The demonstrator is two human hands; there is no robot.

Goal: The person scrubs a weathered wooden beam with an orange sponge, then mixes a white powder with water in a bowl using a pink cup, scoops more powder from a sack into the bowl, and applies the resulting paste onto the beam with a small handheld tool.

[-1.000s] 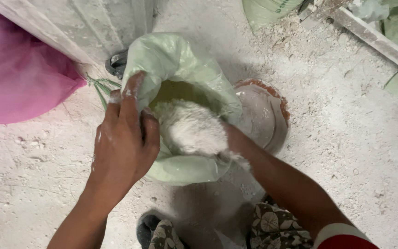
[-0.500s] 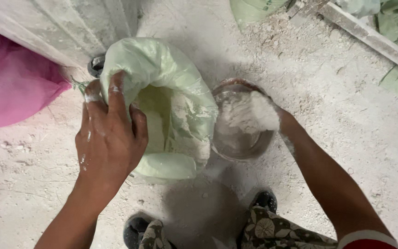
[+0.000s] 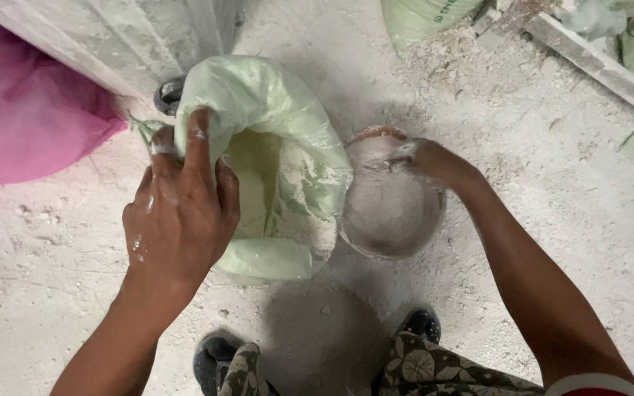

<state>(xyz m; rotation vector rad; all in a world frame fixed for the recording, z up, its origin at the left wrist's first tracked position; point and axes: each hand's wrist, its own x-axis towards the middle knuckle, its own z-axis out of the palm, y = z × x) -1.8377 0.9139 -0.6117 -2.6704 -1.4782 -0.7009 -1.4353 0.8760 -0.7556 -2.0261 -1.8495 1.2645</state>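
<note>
The left hand [image 3: 181, 213] gripped the open sack [image 3: 273, 147]; the right hand [image 3: 427, 161], fingers curled, reached over the bowl [image 3: 390, 213] beside it on the dusty floor [image 3: 552, 183].

The sack [image 3: 273, 147] stands on the floor [image 3: 552, 169], touching the bowl [image 3: 390, 213] to its right. The left hand [image 3: 181, 213] rests on the sack's left rim; the right hand [image 3: 427, 161] lies over the bowl.

Looked like a building or renovation site — rough work area, not a lived-in room. Bare floor [image 3: 537, 147] was coated in pale dust and crumbs of rubble, green woven sacks [image 3: 420, 15] lay at the top edge, a dusty plank [image 3: 596, 62] ran nearby — powder everywhere.
</note>
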